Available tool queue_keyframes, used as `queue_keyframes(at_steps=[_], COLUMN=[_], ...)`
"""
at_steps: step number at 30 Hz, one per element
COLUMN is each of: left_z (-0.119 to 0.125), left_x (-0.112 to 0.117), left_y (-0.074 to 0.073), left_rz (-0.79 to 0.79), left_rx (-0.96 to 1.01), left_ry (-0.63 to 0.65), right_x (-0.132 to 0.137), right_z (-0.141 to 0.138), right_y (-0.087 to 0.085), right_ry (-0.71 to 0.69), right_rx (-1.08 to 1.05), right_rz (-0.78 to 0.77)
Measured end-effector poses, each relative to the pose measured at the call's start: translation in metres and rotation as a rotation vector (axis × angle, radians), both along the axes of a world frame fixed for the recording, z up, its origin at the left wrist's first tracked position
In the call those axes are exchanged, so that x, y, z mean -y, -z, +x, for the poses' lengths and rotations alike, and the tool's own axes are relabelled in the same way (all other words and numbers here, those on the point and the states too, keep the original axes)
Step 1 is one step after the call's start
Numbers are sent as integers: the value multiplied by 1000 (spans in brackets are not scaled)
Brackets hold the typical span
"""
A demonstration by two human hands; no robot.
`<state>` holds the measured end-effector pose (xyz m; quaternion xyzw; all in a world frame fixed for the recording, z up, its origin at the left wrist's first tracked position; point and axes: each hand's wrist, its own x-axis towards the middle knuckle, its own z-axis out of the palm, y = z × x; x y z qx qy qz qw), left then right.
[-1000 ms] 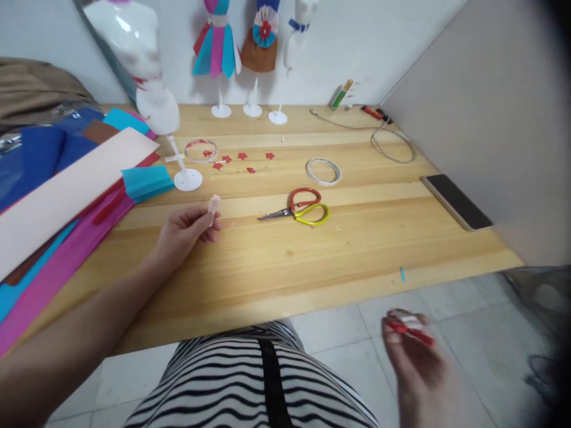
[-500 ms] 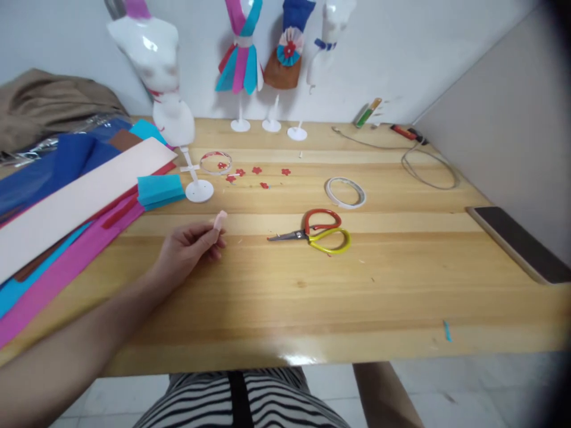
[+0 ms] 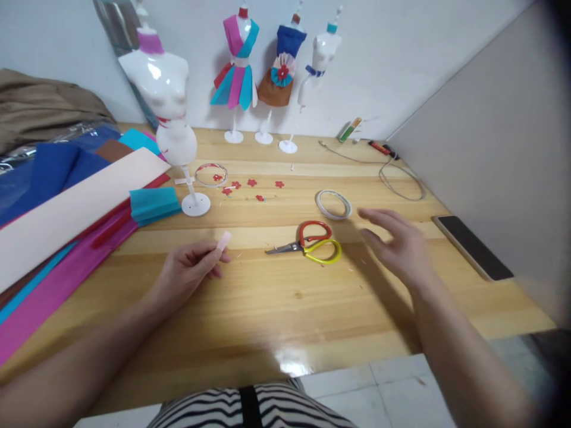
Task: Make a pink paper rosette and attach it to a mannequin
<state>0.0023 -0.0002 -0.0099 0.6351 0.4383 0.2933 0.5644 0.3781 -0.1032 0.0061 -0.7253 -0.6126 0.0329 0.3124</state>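
Observation:
My left hand pinches a small pale pink strip between thumb and forefinger, just over the table. My right hand hangs above the tabletop with thumb and fingers apart, holding nothing. Close to its fingertips lies a roll of white tape. Between the two hands rest scissors with one red and one yellow handle, their blades pointing left. Several small red flower cutouts lie farther back, beside a thin ring of tape.
A white mannequin on a stand is near the left, and smaller dressed mannequins line the wall. Coloured fabric strips pile up at left. A phone, a cable and a green-and-orange tube lie to the right.
My right hand has risen from below the table edge to above the tabletop, near the tape roll. My left hand still pinches the pink strip. The view has shifted slightly.

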Motion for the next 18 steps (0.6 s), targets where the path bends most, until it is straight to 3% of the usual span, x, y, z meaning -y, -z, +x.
queue_keyframes(at_steps=[3, 5, 8, 11, 15, 18], left_z=[-1, -1, -1, -3, -8, -12], left_x=[0, 1, 1, 2, 2, 2], left_y=[-1, -2, -8, -17, -24, -24], left_rz=[-14, -14, 18, 113, 480, 741], left_rx=[27, 52, 85, 106, 101, 28], left_ry=[-12, -22, -25, -8, 44, 104], right_x=[-76, -95, -90, -76, -73, -74], right_z=[17, 18, -4, -47, -105, -131], right_y=[20, 23, 14, -3, -24, -32], right_ry=[-100, -89, -72, -177, -320, -397], right_rx=[-73, -100, -197, -325, -479, -509], right_rz=[-141, -146, -126, -118, -195, -273])
